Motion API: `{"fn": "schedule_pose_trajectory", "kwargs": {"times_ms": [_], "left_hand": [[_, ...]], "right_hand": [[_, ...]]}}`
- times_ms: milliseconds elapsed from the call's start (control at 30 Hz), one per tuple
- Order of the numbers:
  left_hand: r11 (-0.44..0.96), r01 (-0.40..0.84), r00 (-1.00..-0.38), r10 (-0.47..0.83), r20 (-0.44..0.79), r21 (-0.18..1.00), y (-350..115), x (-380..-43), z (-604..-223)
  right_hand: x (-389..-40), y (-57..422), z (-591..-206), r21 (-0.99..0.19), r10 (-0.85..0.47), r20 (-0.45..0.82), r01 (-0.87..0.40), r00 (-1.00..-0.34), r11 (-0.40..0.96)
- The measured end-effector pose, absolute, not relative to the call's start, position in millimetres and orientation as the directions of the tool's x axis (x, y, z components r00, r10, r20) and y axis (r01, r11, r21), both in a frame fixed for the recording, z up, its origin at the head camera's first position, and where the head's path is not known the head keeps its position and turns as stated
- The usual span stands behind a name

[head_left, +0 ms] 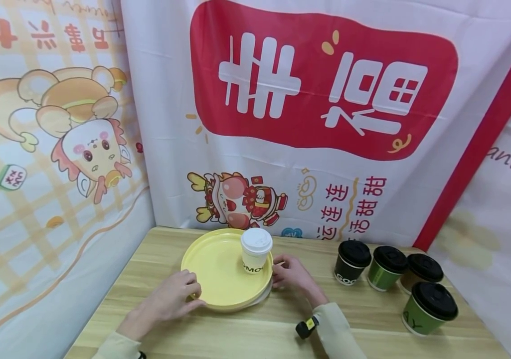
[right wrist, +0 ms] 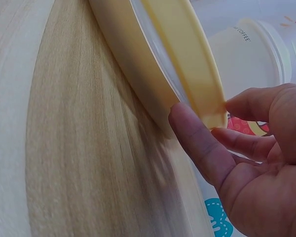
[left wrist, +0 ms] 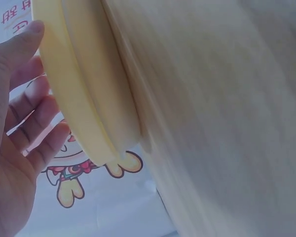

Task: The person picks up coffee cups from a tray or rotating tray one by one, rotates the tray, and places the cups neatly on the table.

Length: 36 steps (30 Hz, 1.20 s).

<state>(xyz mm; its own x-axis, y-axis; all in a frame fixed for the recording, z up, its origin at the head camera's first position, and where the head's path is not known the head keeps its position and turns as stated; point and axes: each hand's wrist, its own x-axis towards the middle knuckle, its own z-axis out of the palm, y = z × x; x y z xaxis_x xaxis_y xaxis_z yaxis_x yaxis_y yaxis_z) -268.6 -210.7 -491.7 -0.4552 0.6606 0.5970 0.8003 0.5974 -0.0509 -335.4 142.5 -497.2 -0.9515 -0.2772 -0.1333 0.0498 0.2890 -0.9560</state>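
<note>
A round yellow tray (head_left: 219, 269) lies on the wooden table, its side showing two yellow layers with a pale seam in the wrist views. On its right part stands a white paper cup (head_left: 255, 254) with a white lid and dark lettering. My left hand (head_left: 172, 296) holds the tray's left rim, and in the left wrist view its thumb (left wrist: 33, 30) and fingertips lie along the side. At the opposite rim, beside the cup, my right hand (head_left: 293, 274) grips the tray. The right wrist view shows this hand's thumb and fingers around the edge.
Several black-lidded cups stand at the right: a black cup (head_left: 347, 269), a green cup (head_left: 381, 276), a brown cup (head_left: 410, 284) and a wider green cup (head_left: 421, 314). A printed cloth (head_left: 165, 124) hangs behind the table (head_left: 147, 259), with more cloth at both sides.
</note>
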Motion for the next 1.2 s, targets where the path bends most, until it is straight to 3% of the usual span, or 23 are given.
{"fn": "schedule_pose_trajectory", "kwargs": {"times_ms": [533,1200], "left_hand": [[0.617,0.787,-0.518,0.649,0.557,0.013,-230,-272,-491],[0.575,0.818,-0.423,0.629,0.652,-0.025,-210,-268,-487]], "right_hand": [[-337,144,-500,-0.959,-0.285,-0.138,0.056,-0.949,0.277],[-338,144,-502,-0.956,-0.278,-0.143,0.060,-0.950,0.287]]}}
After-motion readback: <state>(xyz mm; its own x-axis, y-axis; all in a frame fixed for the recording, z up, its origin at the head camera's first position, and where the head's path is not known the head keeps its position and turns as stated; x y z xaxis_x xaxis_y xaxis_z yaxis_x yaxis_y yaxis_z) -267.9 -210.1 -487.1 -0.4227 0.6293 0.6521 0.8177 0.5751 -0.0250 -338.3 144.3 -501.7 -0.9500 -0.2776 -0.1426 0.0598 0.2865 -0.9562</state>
